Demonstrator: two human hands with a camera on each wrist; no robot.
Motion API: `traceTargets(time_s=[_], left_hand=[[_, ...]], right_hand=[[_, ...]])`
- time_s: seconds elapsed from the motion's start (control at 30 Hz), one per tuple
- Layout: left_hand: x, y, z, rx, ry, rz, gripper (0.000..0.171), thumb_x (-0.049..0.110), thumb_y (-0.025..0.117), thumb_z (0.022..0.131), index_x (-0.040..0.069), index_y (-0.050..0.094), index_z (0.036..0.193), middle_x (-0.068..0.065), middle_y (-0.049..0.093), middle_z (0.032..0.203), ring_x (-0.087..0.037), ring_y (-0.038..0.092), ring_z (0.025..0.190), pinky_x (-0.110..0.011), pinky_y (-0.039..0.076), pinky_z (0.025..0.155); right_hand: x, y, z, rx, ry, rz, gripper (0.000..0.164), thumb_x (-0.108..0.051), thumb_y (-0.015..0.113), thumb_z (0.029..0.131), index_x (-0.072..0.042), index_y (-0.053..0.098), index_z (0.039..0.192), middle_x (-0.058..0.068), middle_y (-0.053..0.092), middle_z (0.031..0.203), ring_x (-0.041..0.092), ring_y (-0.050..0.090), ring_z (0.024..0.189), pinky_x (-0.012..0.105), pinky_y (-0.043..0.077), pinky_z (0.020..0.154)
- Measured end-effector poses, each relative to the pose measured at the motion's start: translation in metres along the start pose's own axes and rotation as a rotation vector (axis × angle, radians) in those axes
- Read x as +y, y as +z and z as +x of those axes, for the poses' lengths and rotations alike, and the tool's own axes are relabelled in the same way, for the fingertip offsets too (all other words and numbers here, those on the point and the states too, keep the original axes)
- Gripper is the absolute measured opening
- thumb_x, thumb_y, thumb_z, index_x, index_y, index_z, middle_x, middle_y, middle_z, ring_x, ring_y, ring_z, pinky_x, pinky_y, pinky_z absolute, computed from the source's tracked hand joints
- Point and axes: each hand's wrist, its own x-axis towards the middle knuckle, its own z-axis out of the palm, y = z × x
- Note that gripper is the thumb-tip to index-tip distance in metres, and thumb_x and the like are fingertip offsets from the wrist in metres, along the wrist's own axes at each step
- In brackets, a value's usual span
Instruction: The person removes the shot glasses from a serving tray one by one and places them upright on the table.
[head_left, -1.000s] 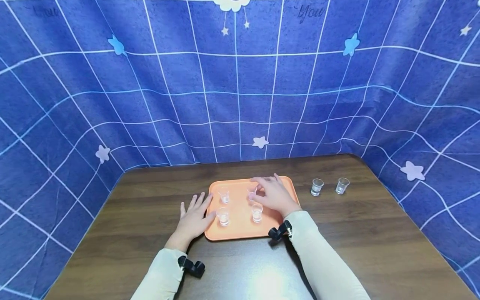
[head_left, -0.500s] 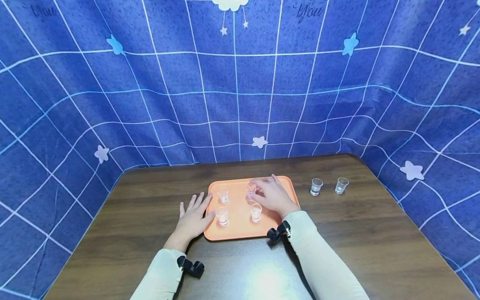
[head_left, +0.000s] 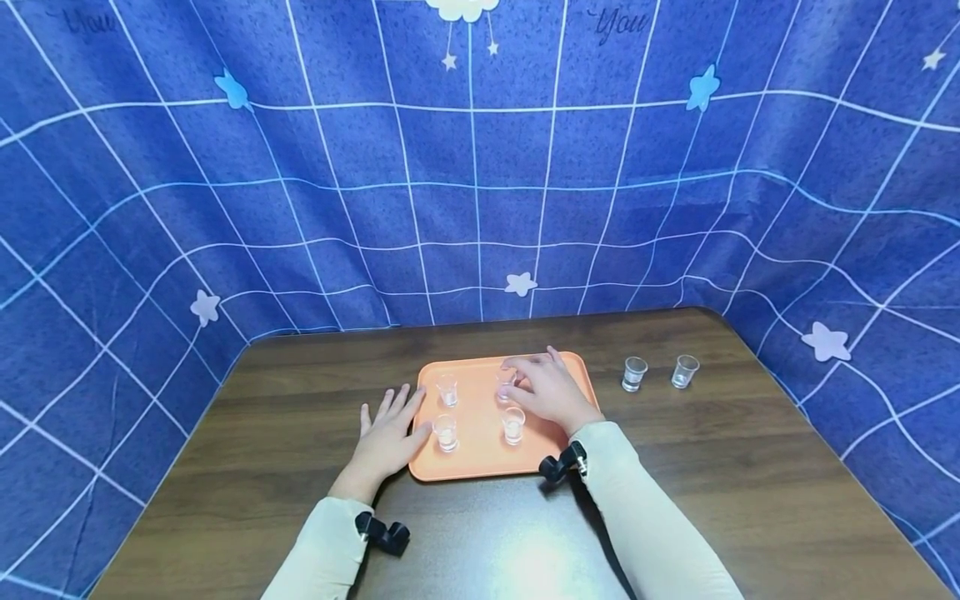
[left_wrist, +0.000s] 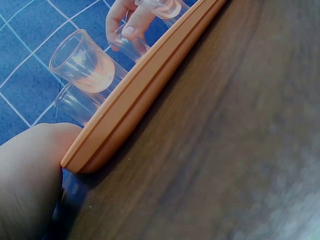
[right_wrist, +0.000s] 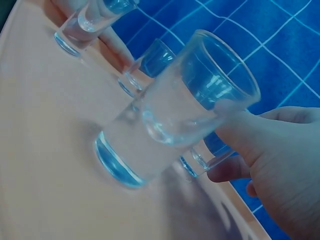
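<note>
Orange tray (head_left: 480, 462): right hand (head_left: 551, 392) pinches back-right shot glass (head_left: 504, 382); left hand (head_left: 388, 437) flat, fingers straight, against tray edge.

Surface: a dark brown wooden table (head_left: 750, 500) with rounded far corners, set against a blue cloth.
Centre, toward 12 o'clock: an orange tray (head_left: 480, 454) lies flat on the wood.
At 9 o'clock of the tray: a left hand (head_left: 386, 437) rests flat on the table, fingers straight, touching the tray's edge.
At 3 o'clock of the tray: two small clear glasses stand upright side by side, the nearer glass (head_left: 633, 374) and the farther glass (head_left: 684, 372), apart from each other.
</note>
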Motion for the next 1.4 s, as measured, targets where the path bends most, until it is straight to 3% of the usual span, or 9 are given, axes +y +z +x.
traceTargets(time_s=[0.37, 0.63, 1.17, 1.4], left_hand=[[0.000, -0.001, 0.000, -0.011, -0.011, -0.005, 0.071, 0.058, 0.043, 0.101, 0.025, 0.027, 0.162, -0.011, 0.019, 0.168, -0.038, 0.007, 0.155, -0.070, -0.008, 0.115], [0.000, 0.001, 0.000, -0.001, -0.006, 0.001, 0.070, 0.058, 0.043, 0.101, 0.025, 0.029, 0.161, -0.011, 0.021, 0.167, -0.038, 0.009, 0.155, -0.070, -0.006, 0.115], [-0.001, 0.001, 0.000, -0.002, -0.013, -0.004, 0.071, 0.057, 0.043, 0.101, 0.024, 0.028, 0.161, -0.012, 0.020, 0.168, -0.039, 0.008, 0.155, -0.070, -0.008, 0.115], [-0.002, 0.003, 0.002, 0.011, 0.010, 0.008, 0.070, 0.057, 0.044, 0.101, 0.025, 0.028, 0.162, -0.011, 0.021, 0.167, -0.039, 0.010, 0.154, -0.071, -0.005, 0.114]], right_hand=[[0.014, -0.013, -0.012, 0.061, -0.015, -0.007, 0.041, -0.041, 0.073, 0.092, -0.017, 0.067, 0.125, -0.012, 0.071, 0.084, 0.035, 0.058, 0.122, 0.060, 0.013, 0.120], [0.030, -0.025, -0.026, 0.056, -0.007, -0.041, 0.044, -0.044, 0.072, 0.092, -0.015, 0.067, 0.126, -0.011, 0.070, 0.084, 0.035, 0.056, 0.125, 0.057, 0.011, 0.121], [0.052, -0.060, -0.065, 0.151, -0.069, -0.076, 0.040, -0.039, 0.079, 0.086, -0.013, 0.071, 0.117, -0.007, 0.069, 0.081, 0.034, 0.063, 0.111, 0.060, 0.023, 0.117], [0.061, -0.075, -0.083, 0.199, -0.110, -0.144, 0.041, -0.038, 0.081, 0.084, -0.011, 0.073, 0.113, 0.002, 0.075, 0.097, 0.033, 0.065, 0.106, 0.063, 0.026, 0.114]])
